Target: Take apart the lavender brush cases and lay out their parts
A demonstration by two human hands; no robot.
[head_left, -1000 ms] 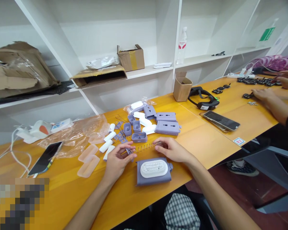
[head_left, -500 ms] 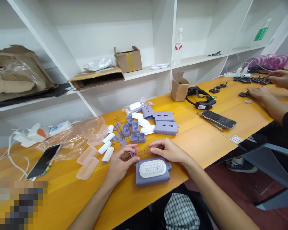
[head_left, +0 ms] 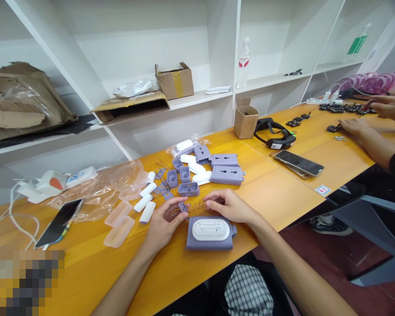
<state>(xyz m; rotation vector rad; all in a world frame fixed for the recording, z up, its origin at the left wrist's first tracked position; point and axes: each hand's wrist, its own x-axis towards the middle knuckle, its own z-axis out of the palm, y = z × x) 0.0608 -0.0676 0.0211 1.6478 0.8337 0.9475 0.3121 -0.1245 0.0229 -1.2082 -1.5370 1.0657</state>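
Observation:
My left hand pinches a small purple plastic piece between thumb and fingers. A thin coil spring runs from that piece to my right hand, whose fingers are closed on its other end. Whether the spring is hooked to the piece I cannot tell. Just below my hands lies a purple casing with a white oval, bristled pad on top. Small purple cups, white rounded parts and more springs and flat purple pieces lie beyond my hands.
More purple casings lie behind. Clear pink trays, a phone and a plastic bag are at left. To the right are a small carton, a black headset, another phone and a co-worker's hands.
My left fingers have turned the small purple piece, so more of it shows. The spring stays between my hands, and the casing below has barely shifted.

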